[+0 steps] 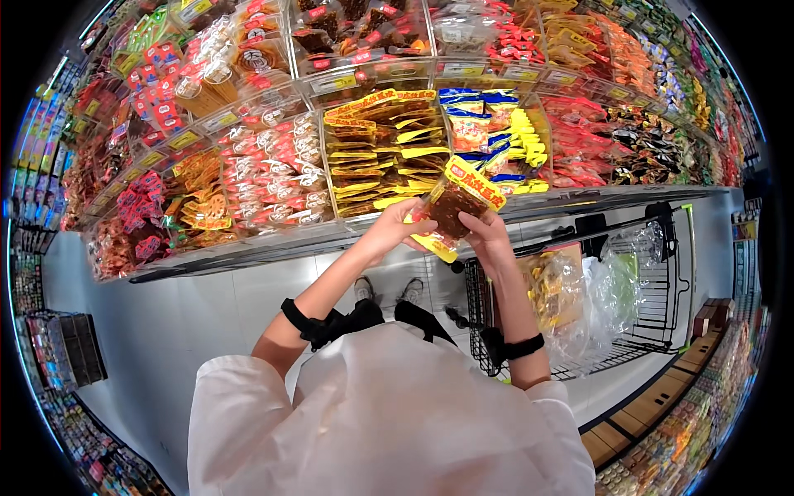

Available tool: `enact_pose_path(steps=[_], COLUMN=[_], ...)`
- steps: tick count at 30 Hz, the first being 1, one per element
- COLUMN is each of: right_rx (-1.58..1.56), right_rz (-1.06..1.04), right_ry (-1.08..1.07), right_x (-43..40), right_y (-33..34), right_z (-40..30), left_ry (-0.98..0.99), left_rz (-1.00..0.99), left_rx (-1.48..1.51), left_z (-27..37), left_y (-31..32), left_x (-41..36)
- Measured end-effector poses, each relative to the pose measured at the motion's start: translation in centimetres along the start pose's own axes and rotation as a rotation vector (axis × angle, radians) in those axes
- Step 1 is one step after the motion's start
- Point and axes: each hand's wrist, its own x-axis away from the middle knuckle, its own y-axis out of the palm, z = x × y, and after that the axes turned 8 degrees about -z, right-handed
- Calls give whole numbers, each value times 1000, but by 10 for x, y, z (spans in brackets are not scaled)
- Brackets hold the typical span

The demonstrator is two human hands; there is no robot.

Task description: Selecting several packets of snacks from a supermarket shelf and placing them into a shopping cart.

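Between both hands I hold a snack packet [456, 208] with yellow printed ends and a clear middle that shows brown food. My left hand [403, 226] grips its lower left side, thumb on top. My right hand [486, 232] pinches the right edge, the thumb on the clear part. Just beyond, a clear bin compartment holds several similar yellow-edged packets [388, 152]. Right of them lie blue, white and yellow snack packets [471, 127], partly behind the held packet's top. To the left are red and white wrapped snacks [273, 173].
A black wire shopping cart [660, 297] stands at my right with plastic bags [595, 291] inside. The display's front ledge [298, 239] runs across before me. Upper bins hold more packaged snacks [366, 28]. A dark crate stack [77, 347] stands far left, and wooden-fronted shelving [651, 397] behind right.
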Motion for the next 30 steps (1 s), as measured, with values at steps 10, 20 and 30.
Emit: enact_pose_path(steps=[10,20,30], right_rx=[567,495,349], right_rz=[-194,-112,195], right_ry=[120,160,-17], right_x=[-25,-39,-27], right_y=[4,-7,-13], right_z=[-47,-29,-38], left_ry=[-42,101,464], left_rz=[-208,-287,628], left_rx=[-313,-788,-1948], left_z=[46,70,28], left_y=[-40,-65,-127], left_x=[3,-34,-118])
